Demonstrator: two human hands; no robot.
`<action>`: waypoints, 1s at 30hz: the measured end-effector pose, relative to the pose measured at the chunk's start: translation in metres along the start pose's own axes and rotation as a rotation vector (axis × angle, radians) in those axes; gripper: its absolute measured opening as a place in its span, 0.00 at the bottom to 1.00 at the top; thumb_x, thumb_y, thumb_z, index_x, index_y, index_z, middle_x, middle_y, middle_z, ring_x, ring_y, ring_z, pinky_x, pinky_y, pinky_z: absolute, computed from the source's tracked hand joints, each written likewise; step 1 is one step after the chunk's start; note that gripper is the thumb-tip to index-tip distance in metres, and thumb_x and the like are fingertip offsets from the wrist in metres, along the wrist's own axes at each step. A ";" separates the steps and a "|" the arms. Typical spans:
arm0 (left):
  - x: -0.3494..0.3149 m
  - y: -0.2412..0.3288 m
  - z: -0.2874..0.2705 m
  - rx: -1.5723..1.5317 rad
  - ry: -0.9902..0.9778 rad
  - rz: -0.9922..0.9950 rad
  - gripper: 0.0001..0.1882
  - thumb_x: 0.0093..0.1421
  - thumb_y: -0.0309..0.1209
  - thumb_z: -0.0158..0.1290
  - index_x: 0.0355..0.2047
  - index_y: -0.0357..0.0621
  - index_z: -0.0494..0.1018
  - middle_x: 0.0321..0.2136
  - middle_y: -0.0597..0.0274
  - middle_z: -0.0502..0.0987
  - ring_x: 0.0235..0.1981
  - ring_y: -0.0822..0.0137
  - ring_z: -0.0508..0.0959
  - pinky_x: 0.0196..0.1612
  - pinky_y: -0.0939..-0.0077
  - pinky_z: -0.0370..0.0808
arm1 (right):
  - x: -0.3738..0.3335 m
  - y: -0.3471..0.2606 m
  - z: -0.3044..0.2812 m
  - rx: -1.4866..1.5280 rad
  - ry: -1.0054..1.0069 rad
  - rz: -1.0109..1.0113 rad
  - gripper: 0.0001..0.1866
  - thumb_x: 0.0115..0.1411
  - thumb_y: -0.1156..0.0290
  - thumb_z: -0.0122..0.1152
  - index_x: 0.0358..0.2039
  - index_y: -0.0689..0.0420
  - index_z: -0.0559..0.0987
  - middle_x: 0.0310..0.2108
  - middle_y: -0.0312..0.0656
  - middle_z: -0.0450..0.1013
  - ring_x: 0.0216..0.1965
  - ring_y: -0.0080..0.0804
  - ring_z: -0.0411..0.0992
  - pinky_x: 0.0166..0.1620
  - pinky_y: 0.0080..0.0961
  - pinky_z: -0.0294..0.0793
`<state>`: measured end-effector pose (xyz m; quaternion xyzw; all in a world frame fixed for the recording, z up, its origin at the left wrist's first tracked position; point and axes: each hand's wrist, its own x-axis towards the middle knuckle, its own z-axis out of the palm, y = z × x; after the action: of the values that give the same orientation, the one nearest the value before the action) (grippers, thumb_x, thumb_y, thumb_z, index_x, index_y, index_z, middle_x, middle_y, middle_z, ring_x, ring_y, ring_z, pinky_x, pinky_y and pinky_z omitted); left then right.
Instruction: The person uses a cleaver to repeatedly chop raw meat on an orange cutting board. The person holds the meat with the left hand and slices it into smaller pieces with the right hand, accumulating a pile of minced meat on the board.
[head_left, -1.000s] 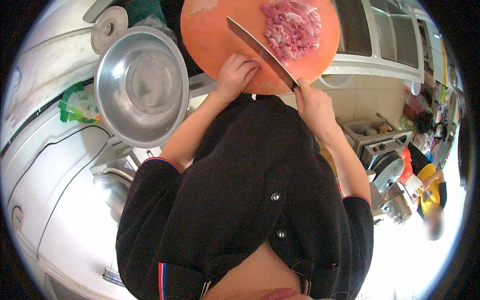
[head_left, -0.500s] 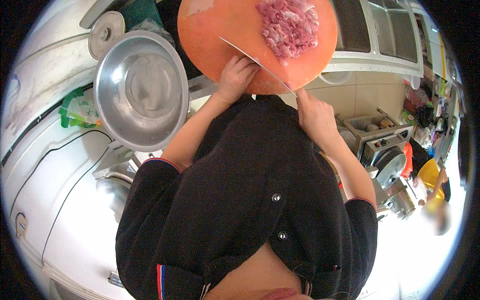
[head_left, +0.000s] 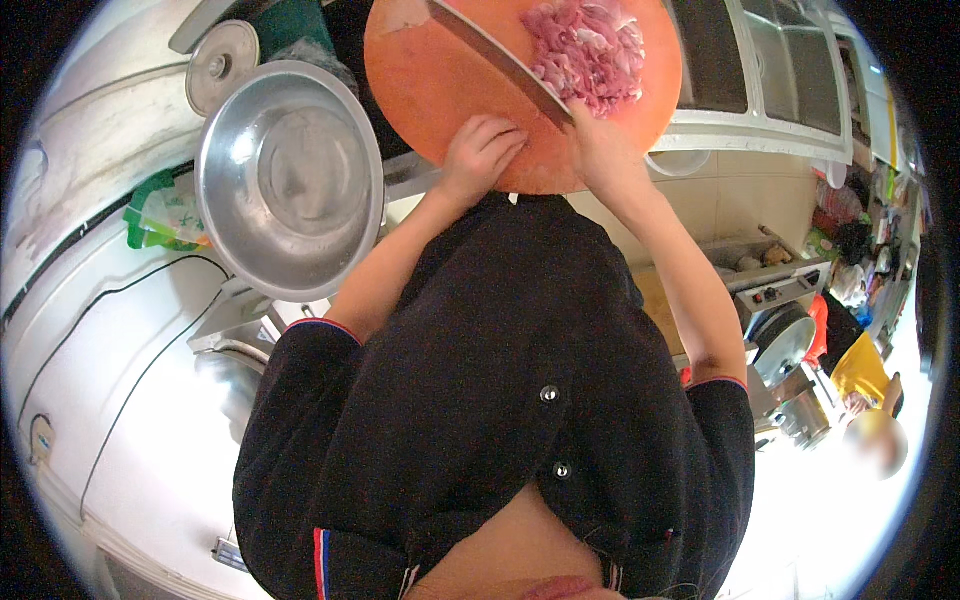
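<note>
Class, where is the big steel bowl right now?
In the head view, the steel bowl sits upper left, beside the orange cutting board and below a small round lid.

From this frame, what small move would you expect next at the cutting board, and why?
Probably the right hand sweeps the knife rightward into the chopped pink meat. The blade lies slanted on the bare orange part of the round cutting board, its edge just beside the pile. The left hand rests on the board's near rim, seemingly steadying it, and the big steel bowl sits empty alongside.
</note>
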<state>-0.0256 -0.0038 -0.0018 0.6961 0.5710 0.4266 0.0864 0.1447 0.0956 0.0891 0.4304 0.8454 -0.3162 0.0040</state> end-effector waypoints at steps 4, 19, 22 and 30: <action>-0.003 0.002 0.002 -0.010 0.014 -0.028 0.08 0.48 0.24 0.58 0.31 0.39 0.77 0.32 0.60 0.76 0.35 0.59 0.75 0.38 0.67 0.75 | -0.040 -0.006 -0.027 -0.109 -0.098 -0.001 0.09 0.59 0.72 0.48 0.39 0.59 0.68 0.25 0.56 0.73 0.27 0.58 0.73 0.29 0.50 0.71; -0.004 0.003 -0.006 -0.003 -0.036 -0.024 0.07 0.48 0.25 0.56 0.30 0.40 0.78 0.33 0.60 0.76 0.36 0.58 0.75 0.39 0.67 0.74 | 0.032 -0.019 0.024 -0.174 -0.065 -0.185 0.09 0.55 0.76 0.49 0.37 0.61 0.67 0.24 0.56 0.74 0.27 0.55 0.75 0.30 0.50 0.73; -0.004 0.000 -0.003 0.011 0.030 0.018 0.07 0.48 0.25 0.56 0.30 0.40 0.78 0.32 0.60 0.76 0.36 0.58 0.75 0.39 0.67 0.74 | 0.019 -0.013 0.001 -0.017 0.025 -0.144 0.08 0.57 0.75 0.46 0.38 0.62 0.68 0.25 0.57 0.74 0.29 0.59 0.74 0.32 0.51 0.73; -0.014 -0.002 -0.005 0.004 -0.024 -0.022 0.09 0.47 0.25 0.54 0.31 0.39 0.77 0.33 0.59 0.77 0.36 0.57 0.75 0.39 0.67 0.74 | -0.056 -0.005 -0.033 -0.156 -0.309 0.002 0.08 0.62 0.69 0.48 0.38 0.59 0.64 0.23 0.57 0.72 0.28 0.61 0.72 0.31 0.53 0.69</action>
<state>-0.0297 -0.0168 -0.0066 0.6949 0.5783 0.4162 0.0967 0.1851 0.0704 0.1345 0.3759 0.8563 -0.3121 0.1676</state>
